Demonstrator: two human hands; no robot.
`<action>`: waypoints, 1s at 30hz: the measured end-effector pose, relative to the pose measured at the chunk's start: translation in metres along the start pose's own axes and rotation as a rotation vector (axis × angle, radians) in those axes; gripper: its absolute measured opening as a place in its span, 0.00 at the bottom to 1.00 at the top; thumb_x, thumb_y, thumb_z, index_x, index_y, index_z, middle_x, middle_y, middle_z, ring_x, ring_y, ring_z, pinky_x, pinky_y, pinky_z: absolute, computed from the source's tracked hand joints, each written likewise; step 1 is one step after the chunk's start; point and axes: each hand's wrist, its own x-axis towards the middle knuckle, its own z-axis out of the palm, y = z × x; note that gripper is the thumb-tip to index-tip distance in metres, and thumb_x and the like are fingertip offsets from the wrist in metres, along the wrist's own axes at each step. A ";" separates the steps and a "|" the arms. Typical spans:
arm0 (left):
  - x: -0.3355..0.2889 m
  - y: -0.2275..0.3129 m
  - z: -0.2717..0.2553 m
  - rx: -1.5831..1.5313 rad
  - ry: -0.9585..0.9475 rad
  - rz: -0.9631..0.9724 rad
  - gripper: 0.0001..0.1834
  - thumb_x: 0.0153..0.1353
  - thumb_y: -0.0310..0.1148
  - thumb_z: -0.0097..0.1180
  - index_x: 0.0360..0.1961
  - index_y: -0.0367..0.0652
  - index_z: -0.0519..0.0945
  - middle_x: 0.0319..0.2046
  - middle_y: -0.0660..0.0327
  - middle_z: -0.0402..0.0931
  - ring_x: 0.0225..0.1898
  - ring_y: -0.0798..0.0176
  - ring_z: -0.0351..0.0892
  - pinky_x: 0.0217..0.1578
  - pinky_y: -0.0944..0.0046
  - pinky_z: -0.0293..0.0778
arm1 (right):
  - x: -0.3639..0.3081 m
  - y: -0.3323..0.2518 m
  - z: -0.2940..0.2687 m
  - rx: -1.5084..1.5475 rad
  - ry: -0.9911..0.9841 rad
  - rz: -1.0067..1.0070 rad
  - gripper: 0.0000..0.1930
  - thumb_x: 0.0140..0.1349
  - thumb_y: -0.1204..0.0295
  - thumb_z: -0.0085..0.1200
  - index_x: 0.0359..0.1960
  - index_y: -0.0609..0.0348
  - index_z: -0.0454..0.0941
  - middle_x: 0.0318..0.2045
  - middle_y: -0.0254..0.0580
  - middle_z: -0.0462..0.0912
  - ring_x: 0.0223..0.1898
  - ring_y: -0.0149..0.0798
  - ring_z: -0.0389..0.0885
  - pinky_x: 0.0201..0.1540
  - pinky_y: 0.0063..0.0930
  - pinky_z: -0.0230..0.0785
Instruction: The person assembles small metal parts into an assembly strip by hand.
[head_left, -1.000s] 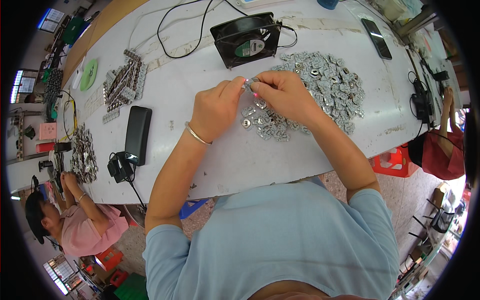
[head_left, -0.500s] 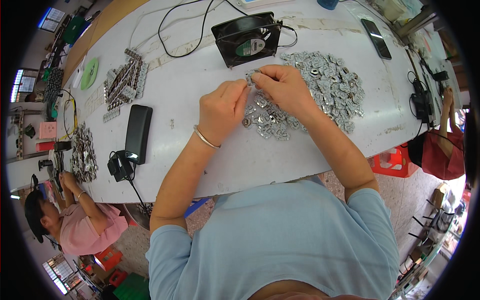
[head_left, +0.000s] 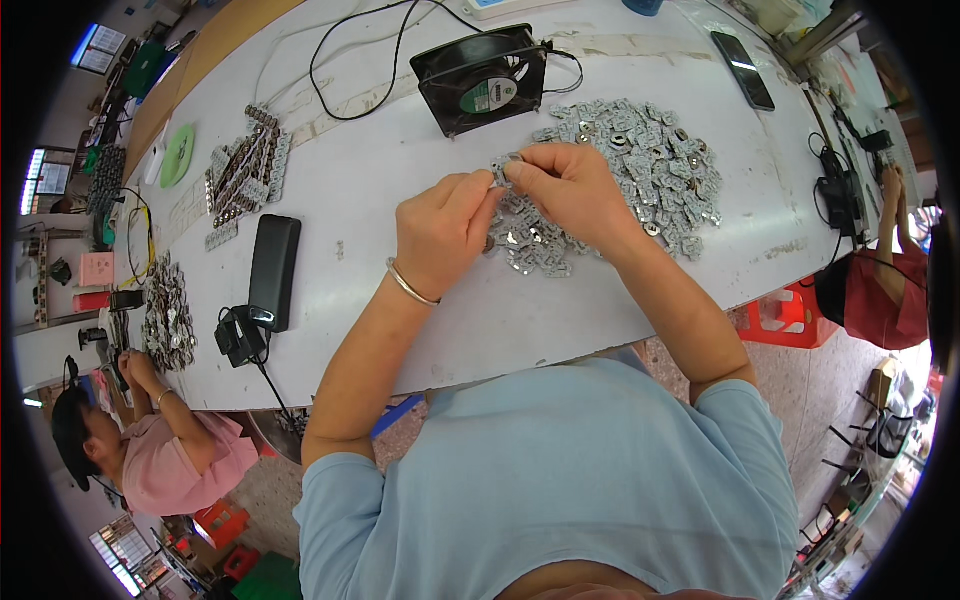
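Note:
Both my hands meet over the white table, fingertips almost touching. My left hand point(head_left: 440, 228) is closed in a pinch at one end of a small silvery metal piece point(head_left: 501, 168). At the other end, the thumb and forefinger of my right hand point(head_left: 577, 195) grip the same piece. Its exact shape is mostly covered by my fingers. Beneath and beyond my right hand lies a loose pile of flat silvery metal links point(head_left: 665, 165). A smaller cluster of links point(head_left: 535, 240) lies between my hands. A black fan point(head_left: 480, 82) stands just beyond them.
At the far left lies a bundle of linked metal strips point(head_left: 245, 165), near a green oval item point(head_left: 178, 155). Left of my arm are a black rectangular case point(head_left: 273, 272) and a black adapter point(head_left: 240, 335). A phone point(head_left: 743, 70) lies far right. Co-workers sit at both sides.
The view has shifted slightly, so the fan and the piles sit a little further left. My hands keep their pinch on the small piece, with only slight finger movement.

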 end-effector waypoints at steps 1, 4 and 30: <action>-0.002 0.001 0.000 -0.013 -0.041 -0.003 0.10 0.53 0.23 0.66 0.37 0.39 0.81 0.24 0.59 0.79 0.19 0.67 0.75 0.20 0.69 0.70 | -0.002 0.002 -0.001 0.000 0.001 0.000 0.13 0.60 0.66 0.58 0.29 0.67 0.82 0.18 0.31 0.76 0.21 0.21 0.65 0.23 0.22 0.60; -0.003 0.016 -0.007 -0.192 -0.175 -0.427 0.11 0.54 0.23 0.65 0.39 0.39 0.82 0.24 0.59 0.79 0.20 0.67 0.76 0.21 0.68 0.70 | -0.009 0.015 -0.004 -0.083 0.015 -0.033 0.11 0.60 0.69 0.58 0.29 0.67 0.82 0.18 0.35 0.76 0.22 0.26 0.67 0.26 0.24 0.62; 0.020 0.025 -0.034 -0.787 -0.562 -0.574 0.53 0.50 0.18 0.58 0.74 0.51 0.44 0.59 0.49 0.71 0.21 0.77 0.72 0.17 0.75 0.70 | -0.022 0.017 0.001 0.002 -0.100 -0.230 0.09 0.63 0.71 0.56 0.33 0.64 0.83 0.23 0.35 0.78 0.24 0.25 0.70 0.25 0.23 0.62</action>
